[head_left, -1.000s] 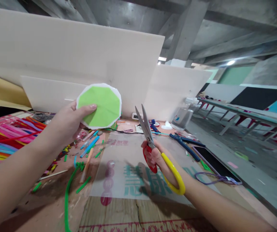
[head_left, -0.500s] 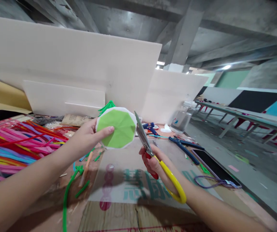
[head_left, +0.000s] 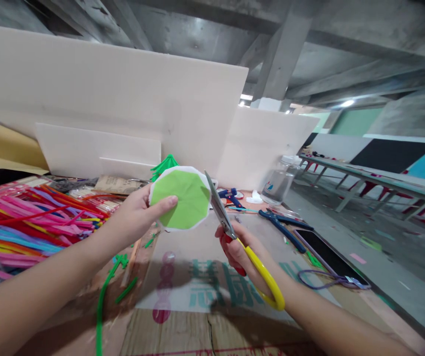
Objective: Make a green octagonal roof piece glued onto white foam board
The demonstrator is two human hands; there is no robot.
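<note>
Between the thumb and fingers of my left hand (head_left: 149, 205) is a roundish green paper disc (head_left: 186, 198) with a white border, raised above the table. My thumb lies on its green face; the other fingers are behind it. My right hand (head_left: 240, 247) is closed around scissors (head_left: 262, 272) with yellow and red handles. Their blades point up and to the left, right beside the disc's right edge; I cannot tell whether they touch it. Behind the disc, a bundle of green pipe cleaners (head_left: 165, 165) sticks up.
Colourful pipe cleaners (head_left: 30, 222) are heaped at left. A glue gun (head_left: 232, 195), pliers (head_left: 282, 227), a phone (head_left: 331, 257) and a clear plastic bottle (head_left: 281, 180) lie or stand at right. White boards (head_left: 104, 94) rise at the back. A green pipe cleaner (head_left: 101, 306) lies in front.
The disc and my left hand have shifted slightly to the right and a little down. The scissors have hardly moved, their tip a touch further left.
</note>
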